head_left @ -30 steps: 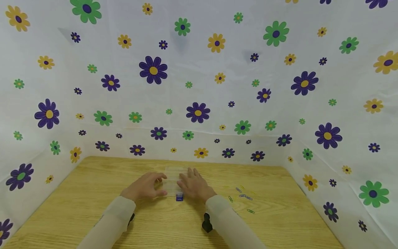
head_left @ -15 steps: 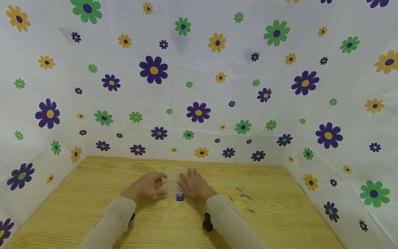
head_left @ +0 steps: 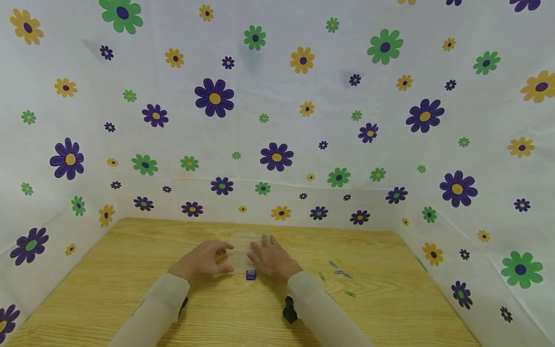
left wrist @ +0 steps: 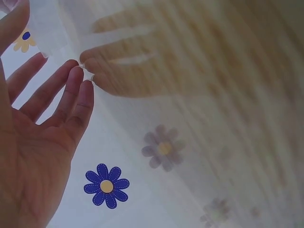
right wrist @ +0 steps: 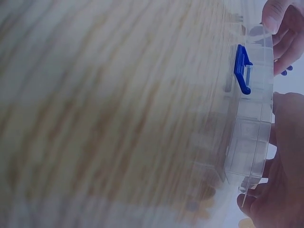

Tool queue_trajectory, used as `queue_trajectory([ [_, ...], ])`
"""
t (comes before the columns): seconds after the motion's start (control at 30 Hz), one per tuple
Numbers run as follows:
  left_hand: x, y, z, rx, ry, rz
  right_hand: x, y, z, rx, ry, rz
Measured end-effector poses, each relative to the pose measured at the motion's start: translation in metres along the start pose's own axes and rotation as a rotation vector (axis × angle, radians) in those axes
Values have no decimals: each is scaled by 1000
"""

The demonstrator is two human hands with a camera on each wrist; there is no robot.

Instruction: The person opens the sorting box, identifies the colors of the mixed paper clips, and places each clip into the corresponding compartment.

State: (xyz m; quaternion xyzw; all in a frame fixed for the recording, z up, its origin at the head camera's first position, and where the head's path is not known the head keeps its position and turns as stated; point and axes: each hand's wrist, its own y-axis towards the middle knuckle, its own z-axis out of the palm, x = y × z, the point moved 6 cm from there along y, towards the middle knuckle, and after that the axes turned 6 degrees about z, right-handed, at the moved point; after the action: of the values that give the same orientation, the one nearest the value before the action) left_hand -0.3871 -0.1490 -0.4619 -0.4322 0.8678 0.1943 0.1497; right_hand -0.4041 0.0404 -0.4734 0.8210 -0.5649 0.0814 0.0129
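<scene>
A clear plastic box point(head_left: 240, 255) with inner dividers sits on the table, its blue latch point(head_left: 251, 274) facing the near side. My left hand point(head_left: 204, 259) is at the box's left side, thumb at the near corner and fingers loosely bent. In the left wrist view its fingers point(left wrist: 61, 97) look relaxed, their tips by the table surface. Across the right part of the lid lies my right hand point(head_left: 273, 258), fingers extended toward the far edge. The right wrist view shows the box wall point(right wrist: 247, 147) from the side, with the blue latch point(right wrist: 242, 71) on it.
Several blue, green and yellow paper clips point(head_left: 347, 275) lie scattered on the wooden table point(head_left: 208, 313), right of the right hand. Flower-printed white sheeting point(head_left: 243, 130) closes in the back and both sides. A dark device point(head_left: 289, 310) is on the right wrist.
</scene>
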Motion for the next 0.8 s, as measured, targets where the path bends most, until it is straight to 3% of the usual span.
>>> queue_trajectory([
  [0.57, 10, 2, 4, -9, -7, 26, -3, 1, 1, 32, 63, -24],
  [0.8, 11, 3, 4, -2, -13, 20, -10, -1, -17, -2, 111, -82],
])
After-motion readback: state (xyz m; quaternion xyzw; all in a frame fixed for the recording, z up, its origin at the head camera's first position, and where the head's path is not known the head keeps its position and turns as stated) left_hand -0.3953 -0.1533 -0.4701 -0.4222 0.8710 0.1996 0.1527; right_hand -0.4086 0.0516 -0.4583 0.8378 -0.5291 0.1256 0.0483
